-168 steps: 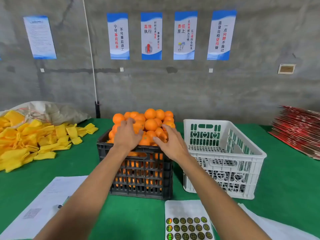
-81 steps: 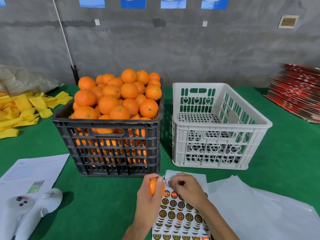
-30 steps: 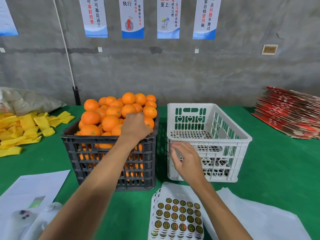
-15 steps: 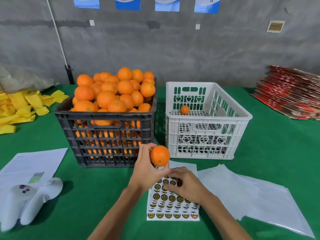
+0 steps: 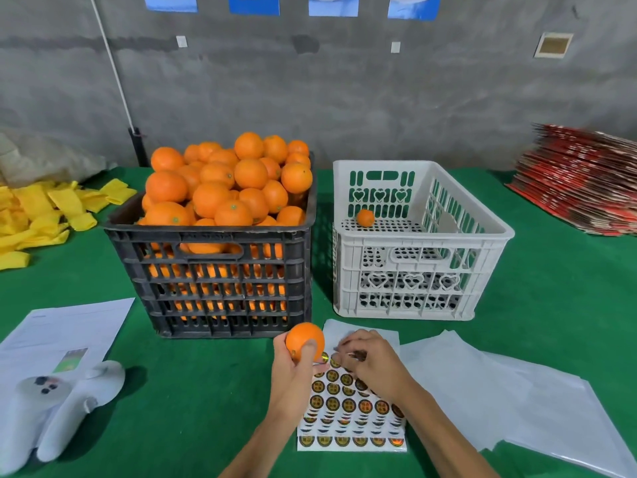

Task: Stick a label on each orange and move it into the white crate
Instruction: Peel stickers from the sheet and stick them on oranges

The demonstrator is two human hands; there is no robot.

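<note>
Held in the left hand (image 5: 293, 374), just above the top left corner of the sticker sheet (image 5: 350, 407): 1 orange (image 5: 305, 340), fingers and thumb curled round its lower half, top and far side bare. Right beside it, at 3 o'clock from the fruit, the right hand (image 5: 374, 365), fingertips bunched low over the sheet's top rows, apparently picking at 1 label; whether a label is already pinched, cannot tell. Nearly touching, those 2 hands, so a short carry toward 9 o'clock to land a label on the bare skin facing the right fingers. No long axis worth noting on round fruit; any exposed patch will do.

At 1 o'clock from the held fruit, the white crate (image 5: 413, 300), nearer the right hand, with 1 orange in the crate (image 5: 365, 218) on its floor by the far wall. At 11 o'clock, the black crate (image 5: 220, 284), heaped with unlabelled fruit and nearer the left hand. Likely step in hand: peeling the label, pressing still to come.
</note>
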